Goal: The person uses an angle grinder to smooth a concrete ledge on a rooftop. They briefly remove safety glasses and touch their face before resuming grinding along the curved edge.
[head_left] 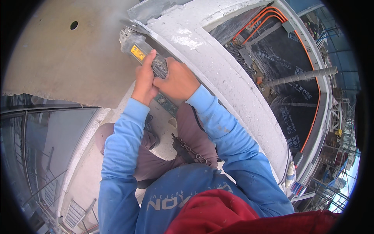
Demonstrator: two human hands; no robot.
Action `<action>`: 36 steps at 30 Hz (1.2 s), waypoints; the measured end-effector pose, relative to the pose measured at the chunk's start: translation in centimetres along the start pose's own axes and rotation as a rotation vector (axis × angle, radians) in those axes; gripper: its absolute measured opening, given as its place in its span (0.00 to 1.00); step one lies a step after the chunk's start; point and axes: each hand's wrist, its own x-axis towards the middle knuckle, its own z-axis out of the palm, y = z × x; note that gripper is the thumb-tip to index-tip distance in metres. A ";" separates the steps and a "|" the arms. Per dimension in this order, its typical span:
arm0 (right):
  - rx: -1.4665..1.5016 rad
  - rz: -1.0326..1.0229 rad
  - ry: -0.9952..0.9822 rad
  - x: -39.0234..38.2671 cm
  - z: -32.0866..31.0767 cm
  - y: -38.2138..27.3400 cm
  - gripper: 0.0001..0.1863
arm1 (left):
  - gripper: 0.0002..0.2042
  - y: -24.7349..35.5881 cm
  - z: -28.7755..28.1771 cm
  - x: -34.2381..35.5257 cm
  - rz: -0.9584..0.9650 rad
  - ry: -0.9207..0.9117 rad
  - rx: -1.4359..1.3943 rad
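Both my hands grip a grey, dusty angle grinder [136, 48] with a yellow label. My left hand [145, 82] wraps its body from the left, thumb pointing up along it. My right hand [180, 80] closes round it from the right, just beside the left one. The grinder's disc [132, 24] is at the edge of a pale concrete ledge [218, 70], where haze of dust hangs; whether it touches is unclear. A large tan flat surface [66, 58] with a round dark hole lies to the left of the disc. My bent legs [191, 132] are below the tool.
At right, a recess [288, 58] has black printed lining, orange conduits [319, 97] and a wrapped pipe [300, 76]. Scaffolding [337, 121] stands beyond. Glass panels [54, 136] and a metal ladder-like frame [74, 214] are at left. A striped cylinder [298, 188] sits at lower right.
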 end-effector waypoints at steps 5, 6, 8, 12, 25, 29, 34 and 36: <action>-0.004 -0.028 0.014 0.8 0.7 0.6 0.30 | 0.17 0.1 -0.2 0.8 0.017 0.009 0.019; -0.012 -0.037 0.022 1.0 0.8 0.7 0.31 | 0.17 0.1 -0.4 1.0 0.015 0.009 0.023; -0.014 -0.039 0.019 1.2 0.9 0.6 0.31 | 0.17 0.2 -0.6 1.3 0.013 -0.002 0.014; -0.001 -0.019 -0.010 1.5 0.7 0.3 0.30 | 0.15 0.3 -1.2 2.0 -0.007 -0.029 0.043; 0.027 -0.013 -0.017 2.1 1.0 0.9 0.27 | 0.18 0.2 -1.2 2.6 0.017 -0.019 0.016; 0.015 -0.029 0.007 2.2 1.3 1.1 0.28 | 0.18 0.3 -0.9 2.4 0.034 -0.015 0.015; 0.017 -0.016 -0.011 2.0 1.4 1.1 0.28 | 0.16 0.0 -1.4 2.7 0.019 -0.023 0.016; 0.019 0.025 -0.051 1.9 1.2 0.8 0.27 | 0.14 0.0 -1.7 2.8 -0.004 -0.015 0.022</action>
